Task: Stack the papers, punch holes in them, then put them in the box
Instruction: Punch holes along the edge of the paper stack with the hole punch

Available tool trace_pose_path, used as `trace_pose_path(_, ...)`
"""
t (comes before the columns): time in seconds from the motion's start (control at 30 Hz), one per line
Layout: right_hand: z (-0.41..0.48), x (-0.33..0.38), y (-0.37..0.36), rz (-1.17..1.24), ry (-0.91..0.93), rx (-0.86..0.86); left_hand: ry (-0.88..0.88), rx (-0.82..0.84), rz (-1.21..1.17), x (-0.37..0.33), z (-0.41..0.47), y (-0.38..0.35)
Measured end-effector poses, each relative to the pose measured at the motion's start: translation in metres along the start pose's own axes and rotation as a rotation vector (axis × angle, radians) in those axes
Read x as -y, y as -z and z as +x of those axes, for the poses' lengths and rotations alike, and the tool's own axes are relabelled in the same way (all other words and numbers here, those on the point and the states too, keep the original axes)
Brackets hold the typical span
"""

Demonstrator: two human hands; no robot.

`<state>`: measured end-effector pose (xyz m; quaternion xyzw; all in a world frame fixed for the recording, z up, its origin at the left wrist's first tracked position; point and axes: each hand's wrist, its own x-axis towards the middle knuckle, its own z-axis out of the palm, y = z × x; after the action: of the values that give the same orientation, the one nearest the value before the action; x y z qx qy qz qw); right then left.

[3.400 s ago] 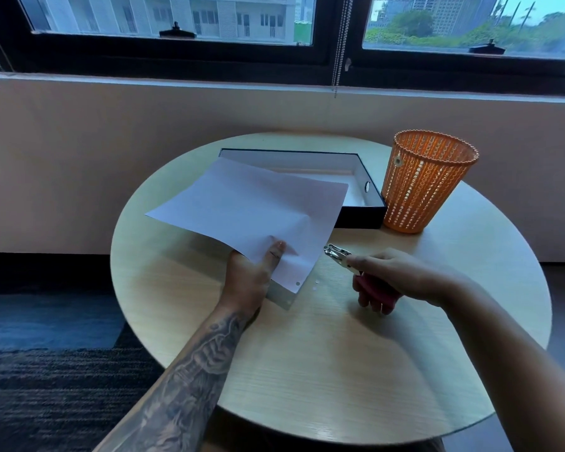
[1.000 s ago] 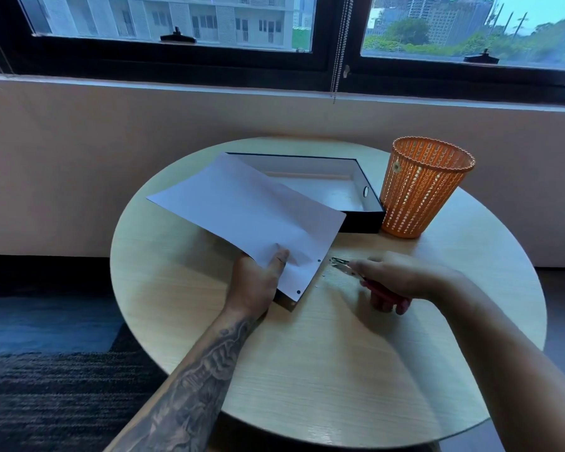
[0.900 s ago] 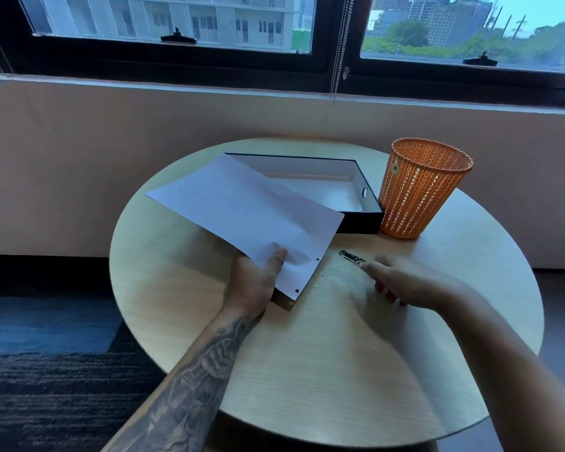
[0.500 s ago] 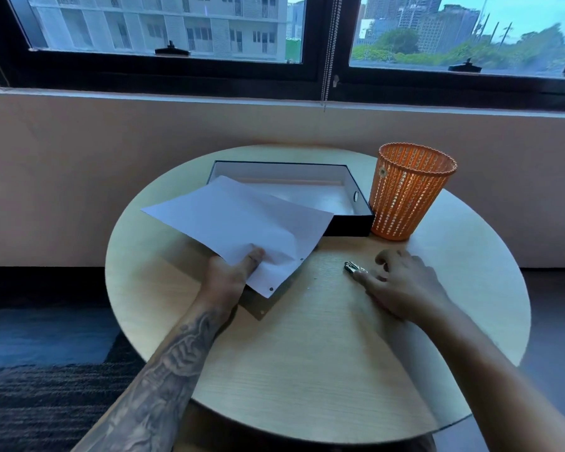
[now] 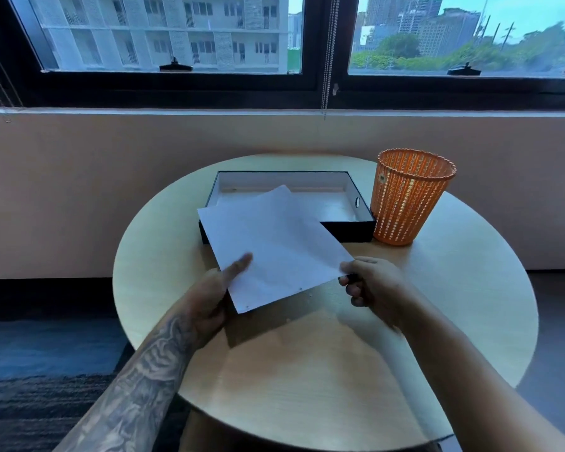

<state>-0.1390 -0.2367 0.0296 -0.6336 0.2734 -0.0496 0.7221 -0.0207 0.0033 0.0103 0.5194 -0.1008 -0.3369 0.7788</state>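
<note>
White papers [image 5: 274, 246], punched, pinched by left hand [image 5: 209, 298] and right hand [image 5: 369, 285] over the worktop [image 5: 307, 370]. Boxing step. Next: lower flat into the box [image 5: 349, 207].

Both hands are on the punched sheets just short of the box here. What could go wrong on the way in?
1. The papers are held skewed to the box, one corner already over its rim, so a corner may catch a wall and crumple.
2. The left hand and right hand grip only the near edge and corner; the far end may sag or the sheets fan apart.
3. The orange basket stands against the box and could get bumped.
</note>
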Motion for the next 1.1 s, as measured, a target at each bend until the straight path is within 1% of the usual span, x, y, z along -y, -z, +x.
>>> trace_pose_path(0.1, 0.004, -0.003, -0.006, 0.098, 0.027, -0.027, 0.020, 0.006, -0.209, 0.008, -0.014, -0.011)
trace_pose_path(0.17, 0.006, -0.004, -0.010, 0.139, 0.039, -0.043, 0.029, 0.055, -0.277, 0.021, -0.022, -0.024)
trace_pose_path(0.23, 0.007, -0.006, -0.015, 0.159, 0.048, -0.042, 0.055, 0.081, -0.172, 0.035, -0.023, -0.043)
trace_pose_path(0.33, 0.007, -0.012, -0.022, 0.134, 0.072, -0.033, 0.078, -0.015, 0.012, 0.045, -0.014, -0.074)
trace_pose_path(0.53, -0.002, -0.012, -0.028, 0.072, 0.190, -0.015, 0.111, -0.155, 0.099, 0.044, 0.004, -0.094)
trace_pose_path(0.7, -0.008, -0.014, -0.028, 0.046, 0.284, 0.025, 0.106, -0.141, 0.112, 0.047, 0.004, -0.097)
trace_pose_path(0.83, -0.008, -0.015, -0.027, -0.028, 0.260, 0.079, 0.085, -0.162, 0.145, 0.053, 0.002, -0.095)
trace_pose_path(0.9, -0.008, -0.014, -0.019, -0.128, 0.258, 0.042, 0.096, -0.187, 0.183, 0.055, 0.002, -0.094)
trace_pose_path(0.97, -0.008, -0.013, -0.003, -0.333, 0.345, -0.102, 0.099, -0.211, 0.215, 0.057, 0.003, -0.095)
trace_pose_path(1.0, -0.007, -0.013, 0.007, -0.494, 0.397, -0.211, 0.100, -0.219, 0.230, 0.057, 0.004, -0.095)
trace_pose_path(1.03, -0.008, -0.015, 0.018, -0.702, 0.408, -0.309, 0.096, -0.223, 0.244, 0.057, 0.005, -0.094)
trace_pose_path(1.1, -0.011, -0.017, 0.035, -1.113, 0.292, -0.394, 0.071, -0.229, 0.262, 0.057, 0.007, -0.091)
